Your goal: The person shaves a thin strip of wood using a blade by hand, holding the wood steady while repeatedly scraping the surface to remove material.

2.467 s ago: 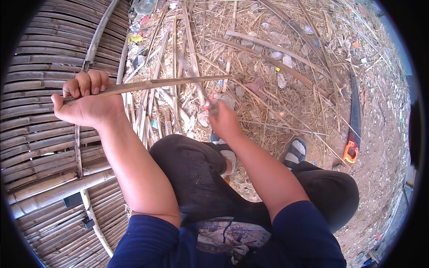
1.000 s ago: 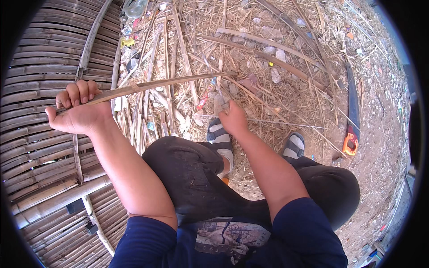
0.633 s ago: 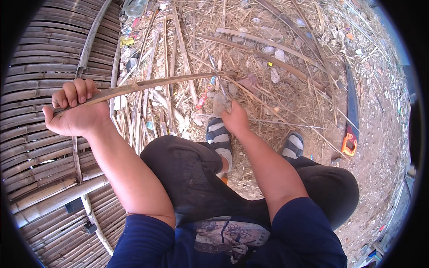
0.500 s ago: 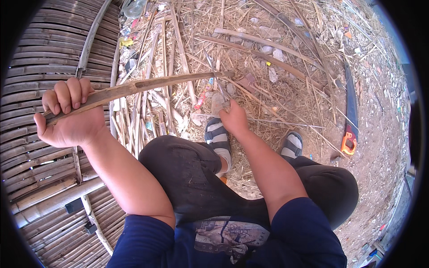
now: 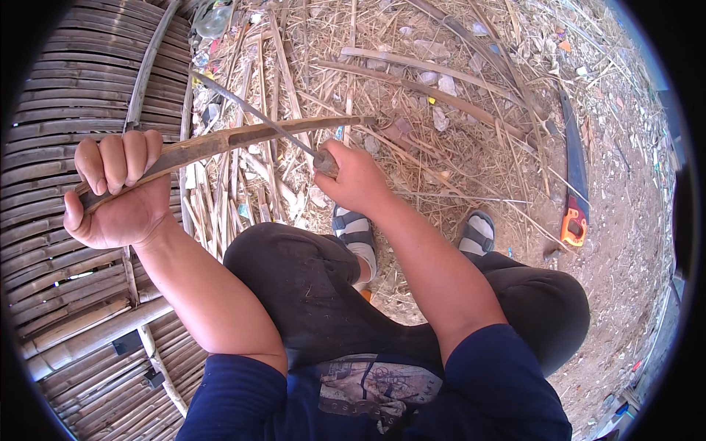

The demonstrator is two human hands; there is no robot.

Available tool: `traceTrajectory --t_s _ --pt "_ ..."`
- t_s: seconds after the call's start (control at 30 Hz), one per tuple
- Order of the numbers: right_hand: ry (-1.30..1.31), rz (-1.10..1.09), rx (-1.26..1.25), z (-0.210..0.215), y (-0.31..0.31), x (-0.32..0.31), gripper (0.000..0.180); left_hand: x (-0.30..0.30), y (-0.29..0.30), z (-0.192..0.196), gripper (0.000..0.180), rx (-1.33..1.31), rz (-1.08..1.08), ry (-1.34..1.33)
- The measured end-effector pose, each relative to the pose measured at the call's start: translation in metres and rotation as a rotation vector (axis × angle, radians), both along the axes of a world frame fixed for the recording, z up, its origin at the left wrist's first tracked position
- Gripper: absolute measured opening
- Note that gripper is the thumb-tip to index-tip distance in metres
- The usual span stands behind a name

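Observation:
My left hand (image 5: pixel 121 184) is wrapped round the near end of a long split bamboo strip (image 5: pixel 254 134), which stretches away to the right over the litter on the ground. In my right hand (image 5: pixel 351 176) is the handle of a long knife (image 5: pixel 254 112). Its thin blade points up and to the left and crosses the bamboo strip near its middle. Whether the edge touches the strip or passes just above it, I cannot tell.
Slatted bamboo panelling (image 5: pixel 81 176) fills the left side. A handsaw (image 5: pixel 576 173) with an orange handle lies at the right. Several bamboo strips (image 5: pixel 434 73) and straw cover the ground ahead. My sandalled feet (image 5: pixel 357 229) stand below my hands.
My right hand has moved left and slightly up, and the knife blade has swung toward the left along the bamboo strip. My left hand keeps its grip, shifted very slightly right.

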State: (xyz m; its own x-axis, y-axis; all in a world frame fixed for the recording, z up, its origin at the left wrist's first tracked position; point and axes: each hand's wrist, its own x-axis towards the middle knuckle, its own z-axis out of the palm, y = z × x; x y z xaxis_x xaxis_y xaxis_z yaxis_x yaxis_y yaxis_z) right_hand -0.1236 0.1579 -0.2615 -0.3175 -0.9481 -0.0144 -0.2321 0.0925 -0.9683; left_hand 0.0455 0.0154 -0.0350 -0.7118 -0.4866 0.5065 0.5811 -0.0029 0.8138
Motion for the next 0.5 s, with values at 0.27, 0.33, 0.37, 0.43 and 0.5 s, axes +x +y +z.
traceTrajectory --t_s 0.27,0.33,0.37,0.43,0.5 --pt "0.016 -0.155 0.256 -0.079 0.009 -0.003 0.039 0.001 -0.005 -0.002 0.039 0.004 0.003 0.011" --pt "0.02 -0.163 0.265 -0.073 0.011 -0.001 0.038 0.003 -0.005 -0.004 0.039 0.012 0.015 0.014" --pt "0.022 -0.169 0.269 -0.07 0.011 0.001 0.038 0.005 -0.007 -0.005 0.039 0.023 0.016 0.019" --pt "-0.033 -0.185 0.269 -0.056 0.011 0.008 0.038 0.003 -0.008 -0.004 0.039 0.025 0.014 0.023" --pt "-0.058 -0.185 0.195 -0.045 0.007 0.014 0.038 0.001 -0.006 -0.004 0.039 0.022 0.006 0.02"
